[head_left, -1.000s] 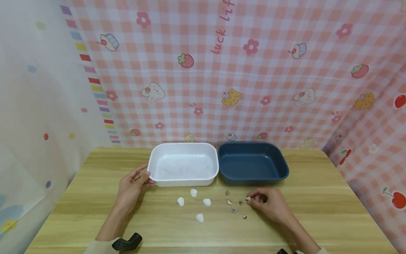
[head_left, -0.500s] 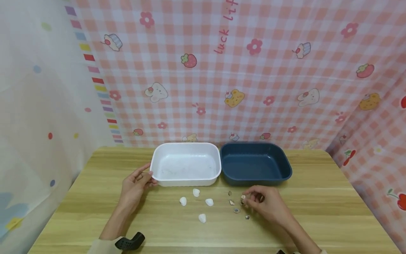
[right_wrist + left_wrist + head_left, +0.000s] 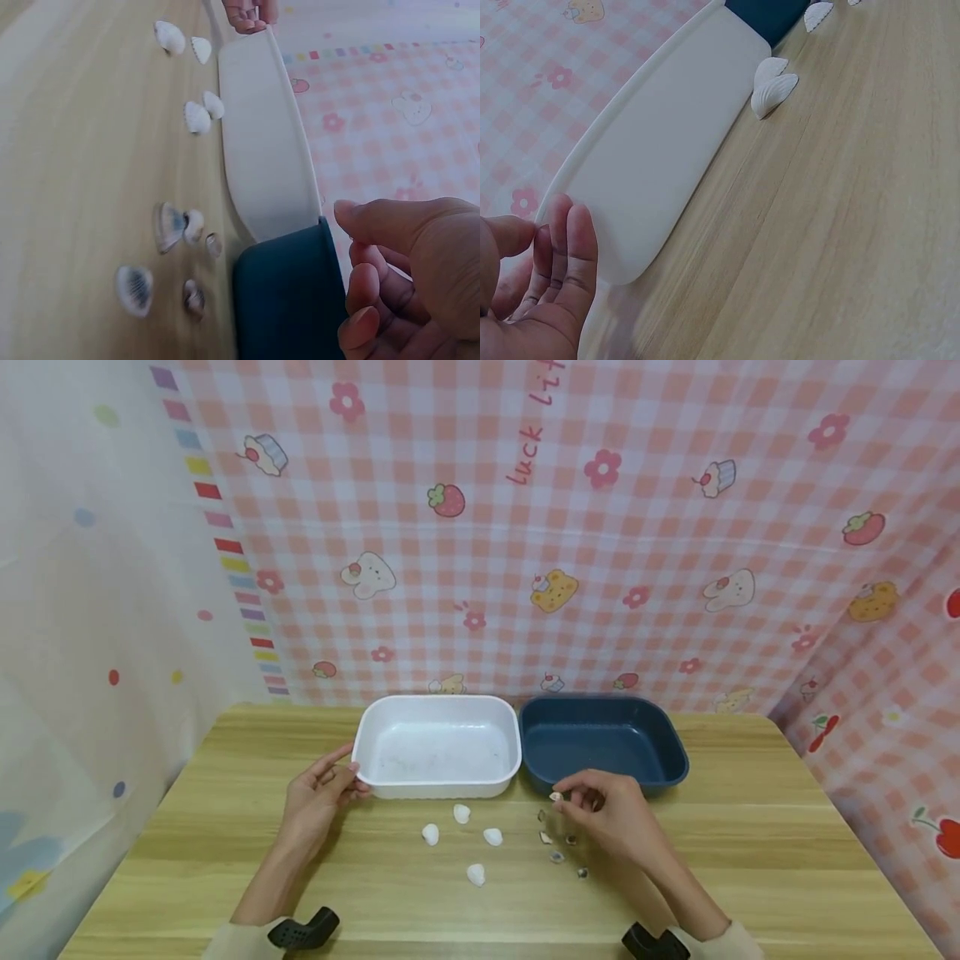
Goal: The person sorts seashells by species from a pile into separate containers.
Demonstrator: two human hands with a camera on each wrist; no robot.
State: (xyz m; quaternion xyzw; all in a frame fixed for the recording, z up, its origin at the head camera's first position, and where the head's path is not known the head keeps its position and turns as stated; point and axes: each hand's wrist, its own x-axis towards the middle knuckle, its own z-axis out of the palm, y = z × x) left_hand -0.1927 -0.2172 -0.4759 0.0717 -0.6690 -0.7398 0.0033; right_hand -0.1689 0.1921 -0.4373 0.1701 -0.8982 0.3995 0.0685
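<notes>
At its near left corner, the white basin (image 3: 438, 791) is held by my left hand (image 3: 313, 802), thumb and fingers at the rim. My right hand (image 3: 611, 814) pinches a small pale shell (image 3: 556, 796) between thumb and forefinger, raised just in front of the dark blue basin (image 3: 654, 786). In the right wrist view the pinched shell is hidden behind the thumb. Below that hand lie several small dark-marked shells (image 3: 557, 857), one of them a grey striped shell (image 3: 135, 289). To their left, several white ribbed shells (image 3: 476, 875) lie on the table.
Both basins stand side by side, touching, at the back of the wooden table (image 3: 360, 893). Right behind them hangs a pink checked cloth (image 3: 480, 552). Another patterned cloth (image 3: 885, 693) closes off the right side, and a pale cloth (image 3: 150, 610) the left.
My right hand has lifted the pale shell from among the dark-marked shells and carried it left and towards the blue basin. My left hand stays on the white basin.
</notes>
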